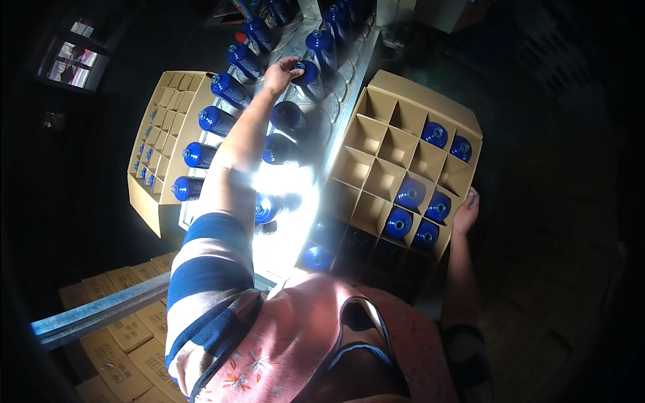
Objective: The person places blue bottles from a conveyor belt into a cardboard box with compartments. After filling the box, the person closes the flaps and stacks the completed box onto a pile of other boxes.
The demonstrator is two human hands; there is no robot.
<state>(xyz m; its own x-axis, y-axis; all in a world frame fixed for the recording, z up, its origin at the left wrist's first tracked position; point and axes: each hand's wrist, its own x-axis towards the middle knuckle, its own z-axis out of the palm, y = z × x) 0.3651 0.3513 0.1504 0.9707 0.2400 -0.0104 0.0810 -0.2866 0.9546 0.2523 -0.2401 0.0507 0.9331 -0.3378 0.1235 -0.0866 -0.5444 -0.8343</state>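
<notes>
My left hand (282, 75) reaches far over a metal conveyor, its thumb and fingers closed about the top of a blue glass bottle (307, 74). Other blue bottles (230, 92) stand in rows on both sides of my forearm. To the right is an open cardboard box (376, 82) with dividers. Several of its cells hold blue bottles (398, 222), seen from above; its near corner is in deep shade. My right hand (467, 211) is closed against the right outer side of this box, its fingers partly hidden.
A second divided carton (161, 201) sits left of the conveyor, with small blue tops in some cells. Flat brown cartons (117, 359) lie at the lower left beneath a metal rail (101, 310). Harsh sunlight bleaches the near conveyor (285, 185); the surroundings are dark.
</notes>
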